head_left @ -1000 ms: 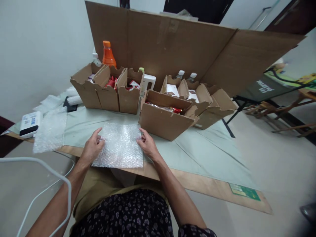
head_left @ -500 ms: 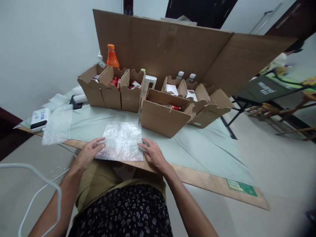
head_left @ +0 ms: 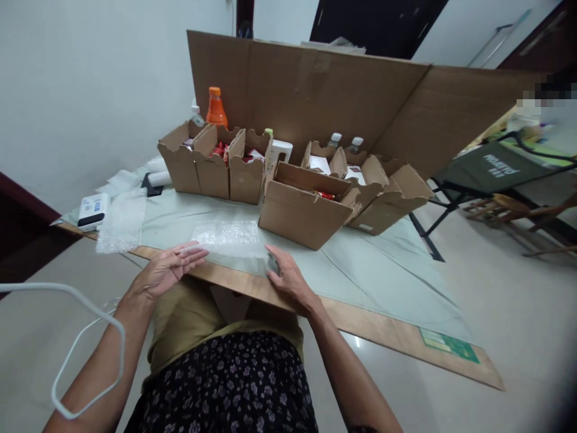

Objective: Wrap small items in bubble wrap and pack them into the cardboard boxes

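Observation:
A clear bubble wrap sheet (head_left: 228, 236) lies on the pale green mat near the table's front edge. Its near edge is raised off the mat. My left hand (head_left: 167, 270) has the near left corner, its fingers stretched along the edge with the thumb on top. My right hand (head_left: 288, 278) grips the near right corner with bent fingers. Just behind the sheet stands an open cardboard box (head_left: 302, 207) with red packets inside.
A row of open cardboard boxes (head_left: 211, 165) stands at the back before a tall cardboard screen (head_left: 315, 90), with an orange bottle (head_left: 216, 108) behind. More bubble wrap (head_left: 121, 221) and a small white device (head_left: 92, 210) lie at the left. A white cable (head_left: 85, 313) hangs near my left arm.
Both hands slid from the sheet's sides down to its near corners and lifted the near edge. The camera view shifted, so the table sits further right.

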The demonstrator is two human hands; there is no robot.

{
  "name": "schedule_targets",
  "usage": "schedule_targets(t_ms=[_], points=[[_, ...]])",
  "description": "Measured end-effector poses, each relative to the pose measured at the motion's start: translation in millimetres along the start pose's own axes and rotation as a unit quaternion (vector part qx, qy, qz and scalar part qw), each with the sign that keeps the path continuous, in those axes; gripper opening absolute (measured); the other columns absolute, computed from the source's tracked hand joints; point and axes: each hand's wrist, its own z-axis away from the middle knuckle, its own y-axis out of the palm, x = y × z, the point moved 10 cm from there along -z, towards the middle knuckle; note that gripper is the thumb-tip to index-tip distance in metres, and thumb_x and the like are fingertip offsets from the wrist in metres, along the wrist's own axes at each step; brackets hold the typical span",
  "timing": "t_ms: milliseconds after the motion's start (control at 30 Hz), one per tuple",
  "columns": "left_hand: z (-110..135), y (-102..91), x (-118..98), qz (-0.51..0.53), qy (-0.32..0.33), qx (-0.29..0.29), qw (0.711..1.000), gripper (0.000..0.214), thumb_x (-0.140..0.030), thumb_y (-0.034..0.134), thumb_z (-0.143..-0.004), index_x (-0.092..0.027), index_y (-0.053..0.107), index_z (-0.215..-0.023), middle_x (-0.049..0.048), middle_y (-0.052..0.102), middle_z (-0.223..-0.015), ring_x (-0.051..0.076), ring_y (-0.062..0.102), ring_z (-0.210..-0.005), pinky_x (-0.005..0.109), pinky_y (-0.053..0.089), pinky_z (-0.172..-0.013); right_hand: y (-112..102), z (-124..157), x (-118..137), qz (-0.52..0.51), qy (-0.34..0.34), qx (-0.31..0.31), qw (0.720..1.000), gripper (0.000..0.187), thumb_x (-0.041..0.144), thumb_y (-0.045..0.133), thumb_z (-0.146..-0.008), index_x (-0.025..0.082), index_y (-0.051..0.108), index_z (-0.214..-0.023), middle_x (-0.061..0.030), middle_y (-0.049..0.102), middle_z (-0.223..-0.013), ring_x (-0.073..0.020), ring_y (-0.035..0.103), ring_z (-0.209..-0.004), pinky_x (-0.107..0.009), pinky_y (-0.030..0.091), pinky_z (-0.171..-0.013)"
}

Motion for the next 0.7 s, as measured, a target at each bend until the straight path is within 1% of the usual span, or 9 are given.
schedule_targets(t_ms=[67, 167, 233, 300, 367, 433, 467, 600, 700], points=[[-4, -2.4, 0, -0.022, 0.014, -0.025, 0.999, 0.044, -0.013, 0.073, -0.066, -0.010, 0.069, -0.110, 0.0162, 0.076, -0.109, 0.031, 0.068, -0.119, 0.043, 0.053, -0.105, 6, -10, 3, -0.011, -0.006, 0.003, 1.000, 0.068, 0.013, 0.070, -0.079, 0.025, 0.056, -0.144, -0.0119, 0.054, -0.152, -0.0273, 0.047, -0.141, -0.052, 0.033, -0.120], [-6, -11.3, -4, -0.170, 0.050, -0.072, 0.982, 0.051, -0.028, 0.072, -0.068, -0.009, 0.066, -0.116, 0.0136, 0.076, -0.095, 0.029, 0.074, -0.098, 0.045, 0.058, -0.092, 16, -29, 5, -0.070, -0.007, -0.015, 0.997, 0.034, 0.013, 0.070, -0.077, 0.023, 0.074, -0.109, -0.0099, 0.065, -0.140, -0.0274, 0.054, -0.133, -0.049, 0.037, -0.116], [-4, -21.2, -12, -0.281, 0.081, -0.117, 0.949, 0.057, -0.037, 0.074, -0.066, -0.010, 0.068, -0.117, 0.0099, 0.074, -0.089, 0.028, 0.073, -0.086, 0.047, 0.059, -0.087, 19, -36, 4, -0.103, 0.004, -0.035, 0.994, 0.018, 0.015, 0.064, -0.082, 0.022, 0.075, -0.094, -0.0086, 0.072, -0.125, -0.0249, 0.062, -0.121, -0.044, 0.043, -0.110], [-1, -30.3, -19, -0.335, 0.113, -0.155, 0.922, 0.058, -0.041, 0.077, -0.061, -0.014, 0.072, -0.112, 0.0101, 0.072, -0.102, 0.027, 0.070, -0.092, 0.047, 0.056, -0.093, 21, -35, 3, -0.121, 0.018, -0.045, 0.991, 0.016, 0.022, 0.058, -0.088, 0.021, 0.074, -0.094, -0.0066, 0.076, -0.107, -0.0220, 0.068, -0.103, -0.037, 0.050, -0.096], [2, -33.3, -26, -0.362, 0.153, -0.171, 0.904, 0.050, -0.045, 0.079, -0.059, -0.017, 0.075, -0.101, 0.0123, 0.064, -0.126, 0.029, 0.065, -0.111, 0.043, 0.051, -0.102, 20, -28, 2, -0.140, 0.034, -0.046, 0.989, 0.020, 0.031, 0.057, -0.091, 0.020, 0.073, -0.095, -0.0037, 0.074, -0.091, -0.0193, 0.067, -0.084, -0.031, 0.051, -0.081], [3, -26.1, -28, -0.398, 0.184, -0.155, 0.885, 0.043, -0.052, 0.074, -0.064, -0.018, 0.075, -0.091, 0.0127, 0.059, -0.137, 0.028, 0.061, -0.120, 0.039, 0.049, -0.103, 16, -19, 2, -0.153, 0.049, -0.048, 0.986, 0.023, 0.035, 0.057, -0.091, 0.019, 0.073, -0.095, -0.0014, 0.071, -0.083, -0.0171, 0.063, -0.075, -0.027, 0.048, -0.072], [2, -20.1, -27, -0.415, 0.189, -0.138, 0.879, 0.042, -0.054, 0.070, -0.068, -0.018, 0.075, -0.089, 0.0125, 0.062, -0.133, 0.027, 0.063, -0.117, 0.037, 0.051, -0.100, 13, -14, 1, -0.158, 0.060, -0.051, 0.984, 0.023, 0.036, 0.058, -0.090, 0.019, 0.072, -0.097, -0.0006, 0.069, -0.081, -0.0163, 0.061, -0.072, -0.026, 0.047, -0.069], [-7, 3.1, -17, -0.455, 0.165, -0.097, 0.870, 0.038, -0.054, 0.061, -0.080, -0.018, 0.072, -0.087, 0.0048, 0.072, -0.087, 0.022, 0.067, -0.085, 0.032, 0.052, -0.080, -1, 2, -8, -0.167, 0.115, -0.074, 0.976, 0.023, 0.034, 0.059, -0.088, 0.017, 0.070, -0.099, 0.0025, 0.061, -0.071, -0.0141, 0.054, -0.065, -0.025, 0.042, -0.063], [-17, 16.7, -15, -0.470, 0.161, -0.101, 0.862, 0.036, -0.053, 0.056, -0.081, -0.019, 0.069, -0.083, 0.0023, 0.071, -0.080, 0.021, 0.065, -0.080, 0.030, 0.049, -0.076, -8, 4, -16, -0.134, 0.142, -0.086, 0.977, 0.025, 0.033, 0.060, -0.088, 0.017, 0.068, -0.105, 0.0036, 0.059, -0.069, -0.0141, 0.054, -0.064, -0.026, 0.042, -0.065]])
